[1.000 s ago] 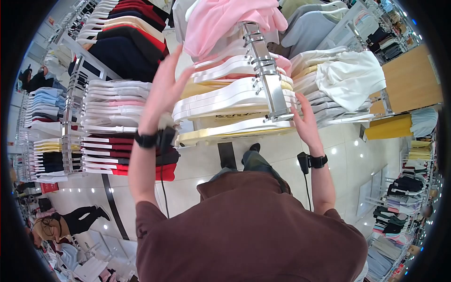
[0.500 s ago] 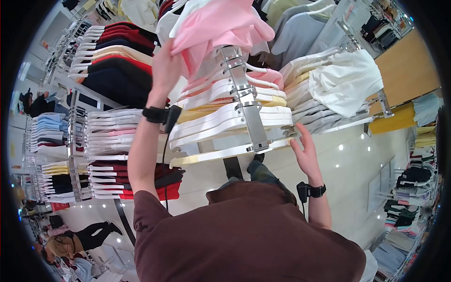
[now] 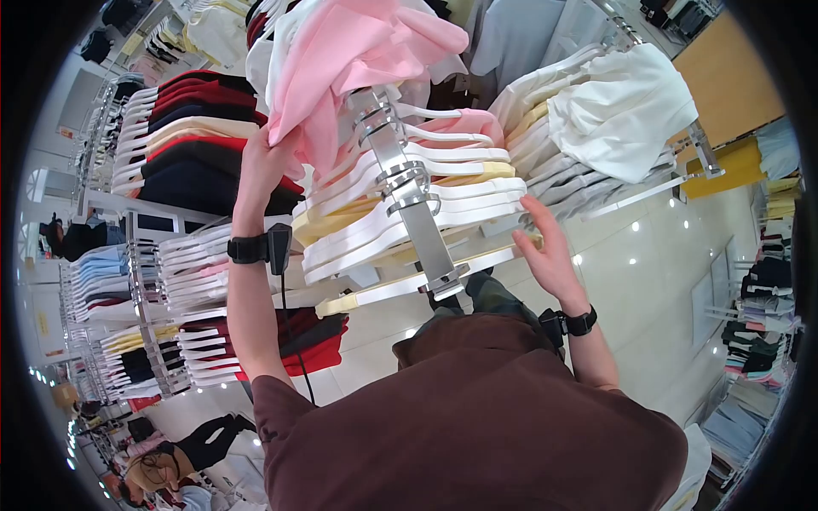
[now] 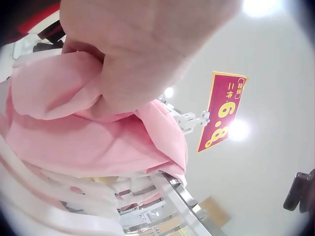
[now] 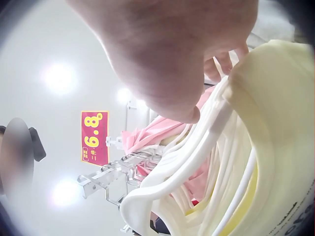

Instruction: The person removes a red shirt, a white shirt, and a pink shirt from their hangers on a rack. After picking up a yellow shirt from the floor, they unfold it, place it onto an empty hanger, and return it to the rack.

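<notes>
My left hand (image 3: pixel 260 170) pinches the edge of a pink garment (image 3: pixel 358 51), which lies bunched over the far part of the metal rail (image 3: pixel 417 213). In the left wrist view, folds of its cloth rise between thumb and fingers. On the other side, my right hand (image 3: pixel 550 255) has thumb and fingers spread, with fingertips right at the ends of the white hangers (image 3: pixel 477 204). In the right wrist view, those fingers reach behind a pale yellow shirt (image 5: pixel 275 113) on the front hanger. Several pink, yellow and white garments hang close together along the rail.
A white garment (image 3: pixel 622 111) is draped over a neighbouring rack at right. Dark and red clothes (image 3: pixel 196 162) hang at left. A red price sign (image 4: pixel 221 110) stands above the rail. Another person (image 3: pixel 183 464) is at lower left.
My left hand has come down from a raised, spread pose and taken hold of the pink garment. The right hand stays near the hanger ends while the head view has shifted.
</notes>
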The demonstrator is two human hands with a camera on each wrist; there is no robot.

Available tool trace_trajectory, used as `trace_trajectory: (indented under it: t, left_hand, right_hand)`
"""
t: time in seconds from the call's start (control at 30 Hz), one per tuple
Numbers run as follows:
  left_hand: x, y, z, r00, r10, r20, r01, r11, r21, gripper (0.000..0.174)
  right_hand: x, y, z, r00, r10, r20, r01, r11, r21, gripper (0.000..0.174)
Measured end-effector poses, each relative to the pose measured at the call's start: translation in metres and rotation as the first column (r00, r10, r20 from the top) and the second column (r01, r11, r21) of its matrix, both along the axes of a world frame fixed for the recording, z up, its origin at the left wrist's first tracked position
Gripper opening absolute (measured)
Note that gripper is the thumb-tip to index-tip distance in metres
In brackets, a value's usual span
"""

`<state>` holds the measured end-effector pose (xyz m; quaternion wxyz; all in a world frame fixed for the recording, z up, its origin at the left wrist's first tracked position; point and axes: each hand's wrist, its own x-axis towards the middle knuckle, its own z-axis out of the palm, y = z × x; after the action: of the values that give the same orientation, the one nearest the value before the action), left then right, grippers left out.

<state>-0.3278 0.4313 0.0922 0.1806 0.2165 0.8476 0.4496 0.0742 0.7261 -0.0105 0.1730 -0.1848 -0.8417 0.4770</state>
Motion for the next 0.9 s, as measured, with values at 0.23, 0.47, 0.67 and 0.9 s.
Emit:
trace_trajectory:
  t: [0.23, 0.47, 0.67, 0.9]
  left_hand:
    - [-0.016, -0.007, 0.016, 0.991, 0.071, 0.117, -0.128, 0.778, 0.616, 0.042]
    - [-0.005, 0.008, 0.063, 0.988, -0.013, 0.152, -0.086, 0.773, 0.629, 0.041]
    - [-0.002, 0.008, 0.046, 0.994, 0.005, -0.107, 0.033, 0.935, 0.353, 0.046]
    - [-0.006, 0.009, 0.033, 0.806, 0.036, -0.591, 0.001, 0.998, 0.062, 0.036]
  right_hand:
    - [0.001, -0.002, 0.003, 0.999, 0.009, 0.04, -0.007, 0.999, -0.048, 0.057]
    - [-0.009, -0.004, 0.001, 0.998, 0.059, 0.028, -0.06, 0.998, 0.035, 0.059]
    - [-0.005, -0.007, 0.004, 0.997, 0.059, 0.055, -0.064, 0.993, 0.095, 0.061]
    - [-0.004, -0.008, 0.006, 0.996, 0.07, 0.058, -0.075, 0.993, 0.093, 0.061]
